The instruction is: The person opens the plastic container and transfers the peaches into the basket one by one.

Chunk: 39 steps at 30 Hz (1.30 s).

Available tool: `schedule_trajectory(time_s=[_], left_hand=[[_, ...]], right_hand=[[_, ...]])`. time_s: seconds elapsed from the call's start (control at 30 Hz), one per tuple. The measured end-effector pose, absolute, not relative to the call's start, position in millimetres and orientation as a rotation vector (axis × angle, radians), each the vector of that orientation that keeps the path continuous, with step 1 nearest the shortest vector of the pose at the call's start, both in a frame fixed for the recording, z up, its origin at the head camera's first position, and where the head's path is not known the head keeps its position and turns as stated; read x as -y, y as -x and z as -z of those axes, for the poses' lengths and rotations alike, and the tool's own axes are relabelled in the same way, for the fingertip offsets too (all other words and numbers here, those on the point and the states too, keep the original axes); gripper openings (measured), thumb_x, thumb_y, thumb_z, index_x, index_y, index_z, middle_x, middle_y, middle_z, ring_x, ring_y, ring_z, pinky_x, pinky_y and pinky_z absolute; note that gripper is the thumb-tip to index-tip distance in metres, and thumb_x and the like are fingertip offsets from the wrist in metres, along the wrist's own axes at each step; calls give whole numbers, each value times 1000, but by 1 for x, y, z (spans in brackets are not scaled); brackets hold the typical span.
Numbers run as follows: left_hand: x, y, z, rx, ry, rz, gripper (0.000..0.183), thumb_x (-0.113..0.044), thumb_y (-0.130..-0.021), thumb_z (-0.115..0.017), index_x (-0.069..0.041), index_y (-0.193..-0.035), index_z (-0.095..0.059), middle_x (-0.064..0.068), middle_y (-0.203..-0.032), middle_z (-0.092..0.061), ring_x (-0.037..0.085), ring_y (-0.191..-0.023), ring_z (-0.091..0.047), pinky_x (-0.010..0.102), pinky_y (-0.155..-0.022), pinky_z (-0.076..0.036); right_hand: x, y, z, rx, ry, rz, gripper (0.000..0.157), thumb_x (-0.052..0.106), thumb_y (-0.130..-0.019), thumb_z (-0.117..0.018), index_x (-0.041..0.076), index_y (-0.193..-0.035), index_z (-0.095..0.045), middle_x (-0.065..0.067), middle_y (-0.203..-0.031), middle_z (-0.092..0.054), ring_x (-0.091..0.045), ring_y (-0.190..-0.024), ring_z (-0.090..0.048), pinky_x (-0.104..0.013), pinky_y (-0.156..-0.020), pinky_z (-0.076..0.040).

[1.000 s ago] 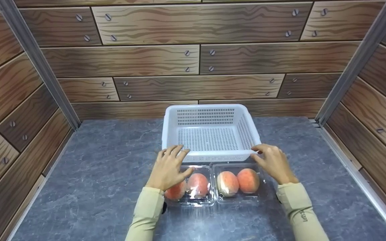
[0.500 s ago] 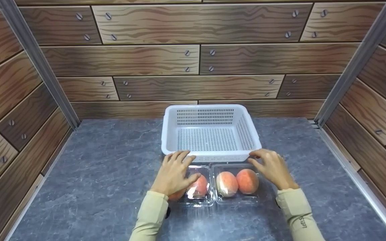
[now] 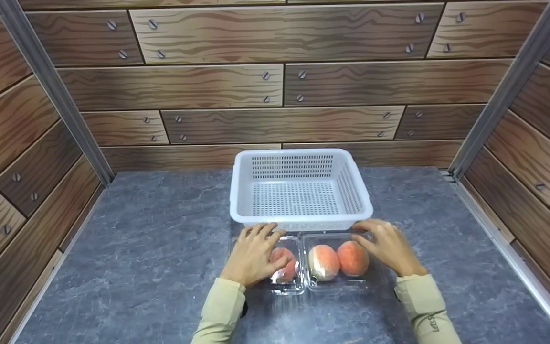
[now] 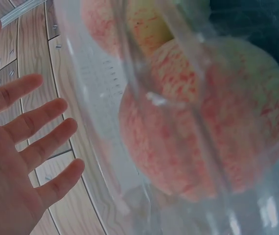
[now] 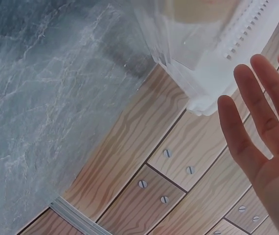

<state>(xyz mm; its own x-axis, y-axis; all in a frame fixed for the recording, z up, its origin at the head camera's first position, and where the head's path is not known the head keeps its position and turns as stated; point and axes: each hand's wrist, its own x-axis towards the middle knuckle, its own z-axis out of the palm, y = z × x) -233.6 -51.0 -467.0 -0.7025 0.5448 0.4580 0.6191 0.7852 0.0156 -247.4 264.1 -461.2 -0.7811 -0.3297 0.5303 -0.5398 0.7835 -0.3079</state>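
Two clear plastic clamshell boxes stand side by side on the table. The right clamshell [image 3: 314,285] shows two peaches [image 3: 353,258] inside. My left hand [image 3: 255,255] hovers over the left clamshell [image 3: 288,289], fingers spread and holding nothing. It hides much of that box, where one peach [image 3: 283,264] shows. Seen from the left wrist, a large peach [image 4: 213,122] lies behind the clear plastic, apart from the fingers [image 4: 46,142]. My right hand [image 3: 392,247] hovers by the far right corner of the right clamshell, its fingers loosely bent around nothing.
Just behind the clamshells stands a white perforated plastic basket [image 3: 299,219] with nothing in it. Wood-patterned walls [image 3: 275,86] and metal corner posts [image 3: 55,91] enclose the grey marbled table [image 3: 151,248] at the back and sides.
Both hands have drawn back from the basket's front rim toward the person. The left hand has also shifted right over its clamshell. Basket and boxes stay in place.
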Motion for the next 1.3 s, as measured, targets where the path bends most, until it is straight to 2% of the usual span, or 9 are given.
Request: schedule_trajectory(time_s=[0.2,0.43,0.73,0.93,1.3], left_hand=[[45,230,472,2557,877,211,51,-51,-83,-53,-16,-120,-58,9,-126,-53,27,-113,-50,47,-89,-41],[34,225,475,2658,901,171,55,-56,-82,-50,-22,-125,-53,5,-131,-49,24,-117,-46,47,-94,-38],[26,223,480,2699,983,121,60,-60,-84,-46,-20,-128,-51,4,-135,-46,25,-121,-42,48,-97,-35],[20,220,485,2680,1025,91,60,-61,-84,-44,-21,-126,-53,3,-134,-47,23,-121,-42,47,-97,-35],[10,215,502,2644,1031,112,61,-63,-82,-46,-24,-128,-51,1,-135,-46,25,-126,-37,53,-100,-29]], right_hand=[[-263,245,470,2488,-708,-647,20,13,-72,-77,7,-90,-70,-7,-92,-66,-25,-86,-62,-42,-77,-49],[-265,240,479,2499,-710,-621,24,19,-72,-77,6,-91,-70,-12,-100,-64,-30,-95,-58,-47,-83,-46],[-267,235,480,2586,-706,-658,29,22,-73,-76,6,-96,-69,-14,-113,-59,-33,-105,-53,-52,-86,-43],[-267,230,482,2617,-709,-684,28,22,-73,-76,7,-96,-68,-17,-116,-58,-35,-107,-51,-53,-89,-41],[-265,227,487,2701,-694,-727,42,29,-71,-77,6,-104,-66,-18,-123,-52,-37,-115,-44,-58,-91,-37]])
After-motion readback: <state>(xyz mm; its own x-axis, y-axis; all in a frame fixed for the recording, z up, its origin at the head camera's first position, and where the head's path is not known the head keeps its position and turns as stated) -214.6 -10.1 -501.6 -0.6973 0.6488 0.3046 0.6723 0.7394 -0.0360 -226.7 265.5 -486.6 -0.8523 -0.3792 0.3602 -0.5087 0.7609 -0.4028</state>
